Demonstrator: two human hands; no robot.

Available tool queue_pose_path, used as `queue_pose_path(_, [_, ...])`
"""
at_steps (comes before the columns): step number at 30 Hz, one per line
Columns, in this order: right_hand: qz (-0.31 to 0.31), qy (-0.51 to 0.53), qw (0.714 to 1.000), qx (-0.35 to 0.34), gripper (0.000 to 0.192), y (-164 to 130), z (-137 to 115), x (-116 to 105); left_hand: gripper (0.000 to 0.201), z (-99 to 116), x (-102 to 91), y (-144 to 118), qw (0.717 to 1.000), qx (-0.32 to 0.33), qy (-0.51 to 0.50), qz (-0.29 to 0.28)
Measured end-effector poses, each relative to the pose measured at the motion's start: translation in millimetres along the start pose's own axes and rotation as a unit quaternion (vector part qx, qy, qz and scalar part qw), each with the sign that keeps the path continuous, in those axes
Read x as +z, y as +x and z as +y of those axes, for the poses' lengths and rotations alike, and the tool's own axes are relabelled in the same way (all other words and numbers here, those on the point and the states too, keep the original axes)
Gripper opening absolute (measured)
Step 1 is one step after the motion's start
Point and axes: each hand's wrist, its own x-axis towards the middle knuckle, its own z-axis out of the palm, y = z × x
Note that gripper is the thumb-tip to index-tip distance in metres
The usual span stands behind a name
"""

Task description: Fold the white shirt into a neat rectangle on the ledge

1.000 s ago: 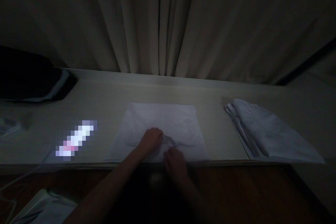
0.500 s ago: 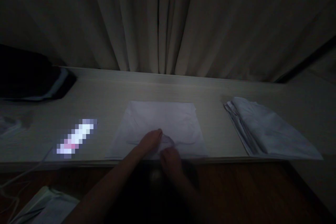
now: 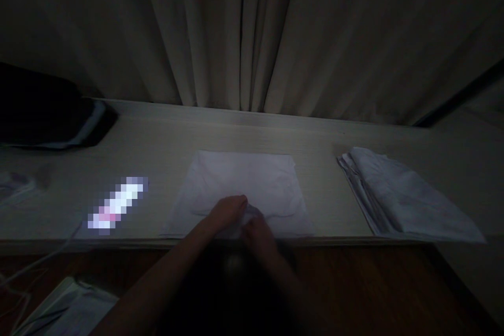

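Note:
A flat, pale, thin-looking sheet or bag [image 3: 244, 173] lies on the ledge in front of me. Across its lower half runs a curved line, either a cord or a folded edge; the dim light hides which. My left hand [image 3: 230, 211] rests over the middle of it, fingers closed at this line. Close beside it on the right, my right hand [image 3: 260, 233] pinches with curled fingers. A short raised piece of the line spans the gap between both hands. The fingertips are partly hidden and dark.
A stack of folded pale sheets [image 3: 394, 189] lies on the right of the ledge [image 3: 173, 131]. A lit phone-like device [image 3: 118, 205], blurred out, lies left with a white cable [image 3: 51, 252]. A dark bag-like object [image 3: 43, 110] sits back left. Curtains [image 3: 212, 37] hang behind.
My right hand has moved slightly up and closer to my left hand, and the raised piece between them looks shorter. The view has shifted a little.

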Motion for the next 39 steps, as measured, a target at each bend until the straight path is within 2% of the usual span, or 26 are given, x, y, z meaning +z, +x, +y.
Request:
queue_pose_path(4, [-0.010, -0.024, 1.000, -0.017, 0.026, 4.3, 2.3, -3.9, 0.034, -0.8, -1.4, -6.2, 1.000, 0.003, 0.002, 0.002])
queue_pose_path(9, [-0.003, -0.047, 0.998, -0.037, 0.026, 4.6, 3.0, 5.6, 0.040, -6.7, -0.8, -9.6, 1.000, 0.012, -0.011, -0.003])
queue_pose_path(12, [-0.022, -0.040, 0.999, -0.024, 0.027, 4.6, 5.0, 10.2, 0.040, -9.6, -0.5, -10.7, 0.999, 0.023, -0.018, -0.015])
queue_pose_path(19, [-0.052, -0.014, 0.998, -0.028, 0.032, 3.9, 5.7, 5.0, 0.059, -9.1, -5.2, -25.2, 0.998, 0.043, -0.031, -0.037])
queue_pose_path(24, [-0.037, 0.014, 0.999, -0.034, 0.033, 1.0, 3.9, -0.7, 0.044, -15.0, -7.9, -33.3, 0.997, 0.071, -0.034, -0.019])
queue_pose_path(29, [-0.004, -0.037, 0.999, -0.028, 0.026, 3.7, -0.6, 4.0, 0.026, -17.2, -3.6, -41.3, 0.998, 0.062, 0.021, -0.020])
queue_pose_path(34, [-0.021, -0.060, 0.998, -0.020, 0.023, 8.2, -0.3, 8.7, 0.038, -28.3, 11.0, -60.9, 0.998, 0.017, -0.017, 0.054])
queue_pose_path(39, [-0.029, -0.058, 0.997, -0.035, 0.026, 4.1, 4.2, 10.4, 0.037, -61.5, 29.7, -82.0, 0.990, -0.057, -0.030, 0.126])
